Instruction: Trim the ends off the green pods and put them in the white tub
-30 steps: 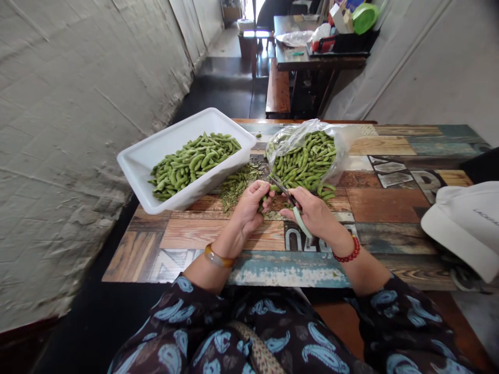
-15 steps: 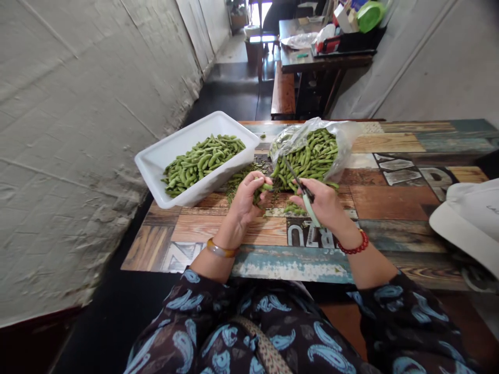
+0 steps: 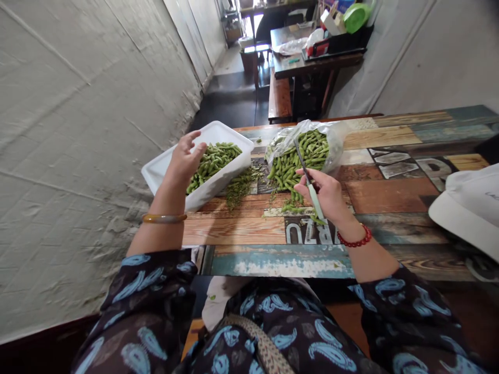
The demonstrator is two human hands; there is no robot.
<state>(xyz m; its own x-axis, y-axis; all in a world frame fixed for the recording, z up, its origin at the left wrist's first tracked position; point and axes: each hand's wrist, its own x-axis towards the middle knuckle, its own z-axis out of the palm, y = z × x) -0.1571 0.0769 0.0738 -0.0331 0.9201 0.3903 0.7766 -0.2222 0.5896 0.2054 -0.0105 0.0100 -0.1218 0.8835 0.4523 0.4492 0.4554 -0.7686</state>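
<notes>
Over the left part of a white plastic tub (image 3: 228,179) is my left hand (image 3: 184,158), its fingers apart and nothing visible in it. Green soybean pods (image 3: 218,158) lie heaped in the tub, partly hidden by that hand. My right hand (image 3: 327,193) grips scissors (image 3: 315,200) with a pale green handle, their dark blades pointing away from me. Just beyond the blades, a clear plastic bag (image 3: 336,143) lies with more soybean pods (image 3: 290,166) spilling out of its near side. A few pods (image 3: 293,208) rest near my right hand.
Between tub and bag sits a pile of green trimmings (image 3: 238,191). A white cap (image 3: 470,208) lies on the right of the patchwork wood-patterned table (image 3: 241,228). A rough white wall (image 3: 78,130) runs along the left. Farther off stand a bench (image 3: 279,96) and another table (image 3: 284,36).
My left hand has moved left from the middle of the table to above the tub, and its fingers have opened; the pods it held are gone from it. My right hand still holds the scissors.
</notes>
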